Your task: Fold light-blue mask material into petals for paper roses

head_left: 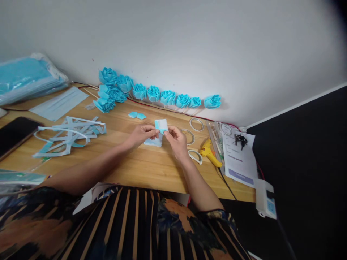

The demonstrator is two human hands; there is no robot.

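Note:
Between my two hands is a small blue and white square of mask fabric [162,124], its lower edge partly folded to show blue. My left hand [145,134] pinches its lower left side, and my right hand [175,139] pinches the lower right corner between thumb and fingers. Just beneath, a stack of pale fabric squares [153,141] lies on the table, partly hidden by the hands. Two folded blue petals [137,115] rest beyond my left hand.
Blue fabric roses [153,93] line the wall. To the right lie tape rolls [196,124], a yellow glue gun [210,153], a paper sheet [238,159] and keys [240,141]. To the left are cut mask strips [67,134], a phone [18,135] and a bag of masks [29,77].

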